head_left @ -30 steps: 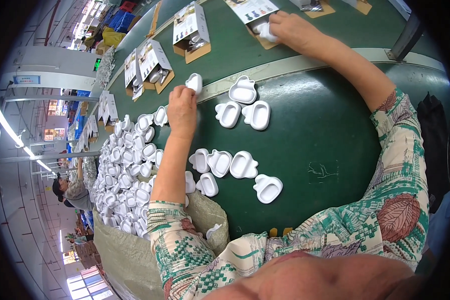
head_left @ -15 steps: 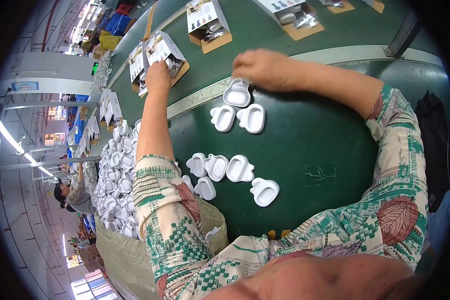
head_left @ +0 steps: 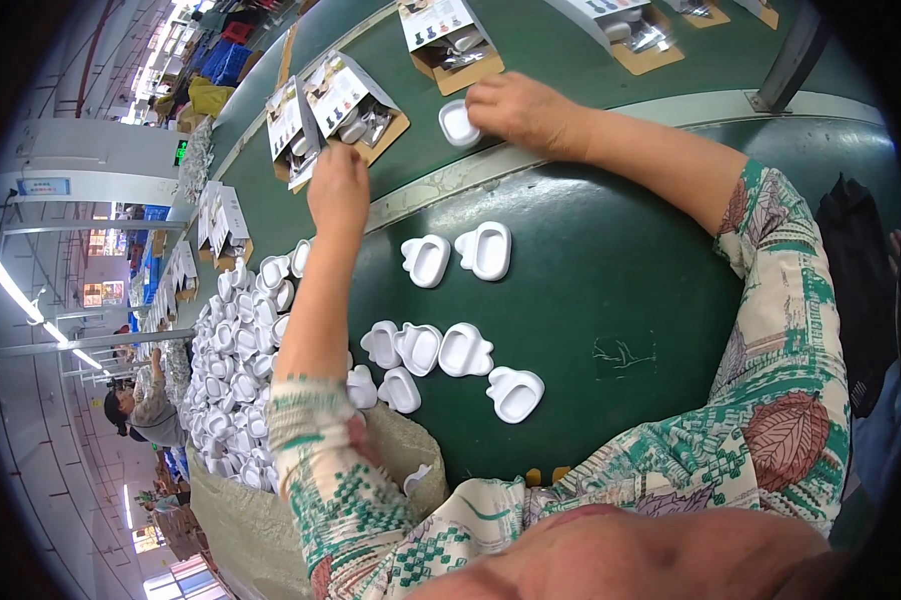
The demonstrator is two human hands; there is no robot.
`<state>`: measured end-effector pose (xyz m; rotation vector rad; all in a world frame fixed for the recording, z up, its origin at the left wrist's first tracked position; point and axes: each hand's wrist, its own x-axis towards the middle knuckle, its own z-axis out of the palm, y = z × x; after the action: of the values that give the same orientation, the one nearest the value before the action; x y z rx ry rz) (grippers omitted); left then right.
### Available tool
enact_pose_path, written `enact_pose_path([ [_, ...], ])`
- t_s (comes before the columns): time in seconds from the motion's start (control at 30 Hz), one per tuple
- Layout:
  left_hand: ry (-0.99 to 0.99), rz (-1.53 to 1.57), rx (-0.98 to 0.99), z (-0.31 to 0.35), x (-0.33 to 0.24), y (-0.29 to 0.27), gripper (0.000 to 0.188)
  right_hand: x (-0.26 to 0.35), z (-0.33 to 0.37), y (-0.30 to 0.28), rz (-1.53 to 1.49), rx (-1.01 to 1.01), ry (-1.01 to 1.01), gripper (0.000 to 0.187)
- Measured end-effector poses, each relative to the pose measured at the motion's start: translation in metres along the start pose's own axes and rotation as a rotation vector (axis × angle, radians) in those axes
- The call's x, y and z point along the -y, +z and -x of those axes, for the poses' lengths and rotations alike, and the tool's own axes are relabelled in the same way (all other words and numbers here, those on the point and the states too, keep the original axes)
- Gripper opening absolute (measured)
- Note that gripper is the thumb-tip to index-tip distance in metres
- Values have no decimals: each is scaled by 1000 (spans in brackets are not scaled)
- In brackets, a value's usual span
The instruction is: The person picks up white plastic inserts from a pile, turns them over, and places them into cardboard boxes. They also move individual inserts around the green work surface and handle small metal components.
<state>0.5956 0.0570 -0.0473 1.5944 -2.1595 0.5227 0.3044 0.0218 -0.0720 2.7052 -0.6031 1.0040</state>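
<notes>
Person's two hands, well apart, above a green work surface. The right hand [head_left: 515, 110] is closed on the edge of a white dish [head_left: 458, 122], held over the far side of the pale rail [head_left: 440, 188], near the flap of an open box [head_left: 450, 45]. The left hand [head_left: 338, 185] reaches to the front of a second box [head_left: 345, 90]; whether its bent fingers grip anything cannot be told. The step in hand appears to be loading dishes into boxes singly; the next move would call for lifting the dish clear of the flap and angling it into the mouth. Dish: shallow, smooth, seemingly moulded plastic, rounded-oblong with a raised rim. Boxes: thin printed card, white outside, brown within, holding glossy clear wrapping. Nearer the body, loose dishes [head_left: 485, 250] with lobed ends lie on the smooth, faintly shiny table [head_left: 590, 290]. Left, a heap of dishes [head_left: 230, 370] rises from a creased, dull olive sack [head_left: 240, 530].
</notes>
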Motion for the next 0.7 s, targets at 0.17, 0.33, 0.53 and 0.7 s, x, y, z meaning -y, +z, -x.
enact_pose_path([
  [0.17, 117, 157, 197, 88, -46, -79, 22, -32, -2, -8, 221, -73, 60, 8],
  [0.33, -20, -55, 180, 143, 1, -102, 29, -79, -8, -9, 448, 8, 195, 6],
  [0.53, -423, -25, 230, 175, 95, -65, 46, -102, -2, -9, 354, -463, 245, 8],
  [0.7, -374, 10, 120, 157, 83, -38, 46, 19, -10, -26, -337, 41, -13, 25],
])
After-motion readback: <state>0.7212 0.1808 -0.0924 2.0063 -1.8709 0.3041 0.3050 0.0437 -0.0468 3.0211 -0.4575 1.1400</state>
